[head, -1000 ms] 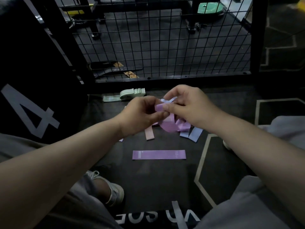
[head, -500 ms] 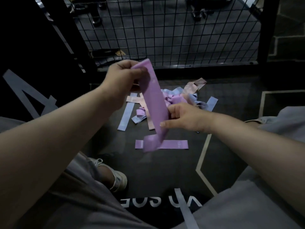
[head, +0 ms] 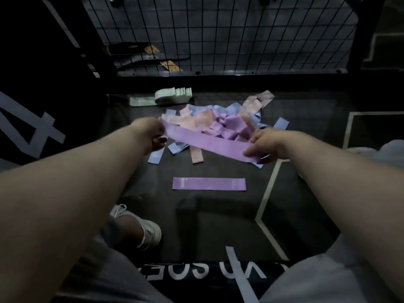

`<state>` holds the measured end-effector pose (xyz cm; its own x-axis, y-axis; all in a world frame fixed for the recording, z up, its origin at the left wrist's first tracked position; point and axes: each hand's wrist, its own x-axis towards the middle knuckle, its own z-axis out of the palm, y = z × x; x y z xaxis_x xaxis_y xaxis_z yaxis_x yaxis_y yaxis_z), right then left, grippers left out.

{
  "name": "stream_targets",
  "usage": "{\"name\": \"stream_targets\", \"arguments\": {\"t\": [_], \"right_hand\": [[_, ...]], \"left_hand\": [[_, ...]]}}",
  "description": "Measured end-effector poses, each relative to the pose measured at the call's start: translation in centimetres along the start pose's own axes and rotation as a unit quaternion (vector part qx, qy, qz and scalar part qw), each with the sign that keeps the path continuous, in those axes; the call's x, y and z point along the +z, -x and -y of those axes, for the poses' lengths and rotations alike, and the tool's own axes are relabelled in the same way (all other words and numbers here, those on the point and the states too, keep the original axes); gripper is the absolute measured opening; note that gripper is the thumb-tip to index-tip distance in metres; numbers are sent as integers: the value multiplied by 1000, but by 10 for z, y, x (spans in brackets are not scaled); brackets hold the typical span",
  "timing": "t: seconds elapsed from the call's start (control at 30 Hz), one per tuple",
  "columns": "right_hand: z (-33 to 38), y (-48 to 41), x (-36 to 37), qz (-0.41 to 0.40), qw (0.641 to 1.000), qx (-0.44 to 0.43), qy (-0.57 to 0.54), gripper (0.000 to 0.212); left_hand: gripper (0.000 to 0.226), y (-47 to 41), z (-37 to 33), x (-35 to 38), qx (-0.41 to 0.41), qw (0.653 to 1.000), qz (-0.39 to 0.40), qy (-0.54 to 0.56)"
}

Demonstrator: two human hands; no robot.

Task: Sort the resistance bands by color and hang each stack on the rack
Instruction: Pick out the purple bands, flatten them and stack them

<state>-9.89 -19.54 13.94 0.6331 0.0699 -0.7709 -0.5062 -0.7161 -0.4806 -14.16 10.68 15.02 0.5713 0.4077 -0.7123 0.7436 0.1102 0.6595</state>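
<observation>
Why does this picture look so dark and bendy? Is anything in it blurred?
Head view: dim all over, with the far left nearly black. The wide lens bows the wire mesh lines. The left hand and right hand, gripping the stretched purple band, look soft, probably from motion blur. The flat purple band below them is sharper and shows faint print.

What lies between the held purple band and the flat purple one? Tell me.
Head view: under the held purple band, a pink band, a blue band, then bare floor.

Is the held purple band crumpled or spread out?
Spread out: purple band runs flat between left hand and right hand, gripping its ends.
</observation>
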Motion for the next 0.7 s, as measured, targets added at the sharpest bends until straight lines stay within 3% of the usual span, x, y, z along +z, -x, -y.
{"name": "stream_targets", "arguments": {"t": [0.07, 0.17, 0.27, 0.4, 0.53, 0.7], "right_hand": [[-21, -28, 14, -13, 997, 49, -51, 26], [-51, -69, 38, -57, 981, 120, -141, 33], [-80, -100, 60, -125, 952, 164, -225, 39], [-101, -121, 87, -189, 947, 205, -158, 23], [-114, -123, 105, -175, 954, 173, -170, 7], [-126, -131, 112, -194, 950, 182, -166, 7]], "left_hand": [[26, -22, 28, 12, -42, 999, 2, -24], [11, -53, 68, 27, -88, 994, -55, -25], [17, -78, 105, 42, -134, 989, -59, -11], [33, -104, 141, 51, -191, 979, -70, -13], [28, -119, 158, 55, -202, 976, -75, -37], [19, -130, 176, 60, -208, 969, -108, -75]]}}
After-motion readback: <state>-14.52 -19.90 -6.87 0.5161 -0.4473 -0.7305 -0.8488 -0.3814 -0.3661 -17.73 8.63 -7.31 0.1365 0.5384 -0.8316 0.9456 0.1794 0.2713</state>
